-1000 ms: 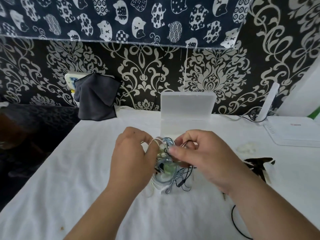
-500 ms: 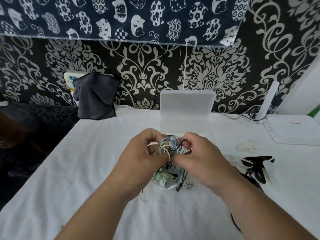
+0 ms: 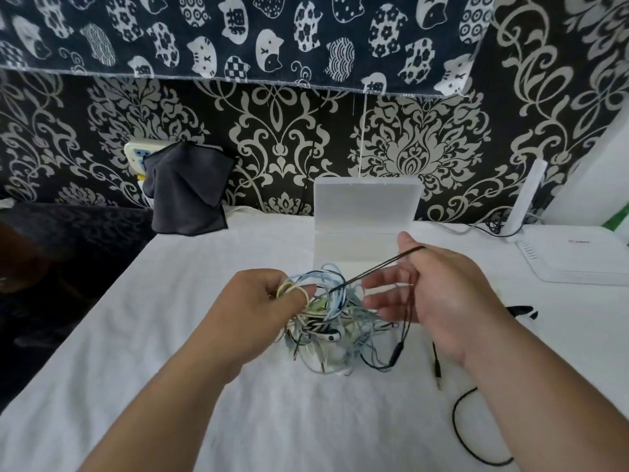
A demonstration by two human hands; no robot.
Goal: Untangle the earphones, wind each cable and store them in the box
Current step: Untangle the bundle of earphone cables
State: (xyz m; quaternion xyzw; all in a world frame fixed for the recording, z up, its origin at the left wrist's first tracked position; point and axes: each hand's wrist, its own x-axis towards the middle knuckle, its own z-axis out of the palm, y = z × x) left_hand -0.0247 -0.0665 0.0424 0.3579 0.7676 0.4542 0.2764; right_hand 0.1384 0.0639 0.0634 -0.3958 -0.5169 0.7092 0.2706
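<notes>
One head-worn wide-angle camera, facing forward and down across the tabletop (image 3: 170, 352) to the wall (image 3: 289, 137). Close in: left hand (image 3: 258, 301), right hand (image 3: 442, 294) and earphones (image 3: 326, 321) centre frame, forearms entering from below.

1. Earphone tangle (image 3: 326, 321) lies mid-table (image 3: 170, 335); box (image 3: 366, 202) sits just behind it, lid upright on the wall (image 3: 272, 131) side.
2. L hand (image 3: 258, 308) is at the tangle's left edge, pinching loops. R hand (image 3: 439, 294) is to the tangle's right, above the table.
3. One strand (image 3: 381, 267) runs from the tangle up & right over the R hand's thumb web, then hangs down before the palm.
4. Loose cable (image 3: 457, 427) lies on the table front-right, under the R forearm.
5. Cloth (image 3: 187, 195) is back-left against the wall; router (image 3: 578, 257) is back-right, well apart from the box.
</notes>
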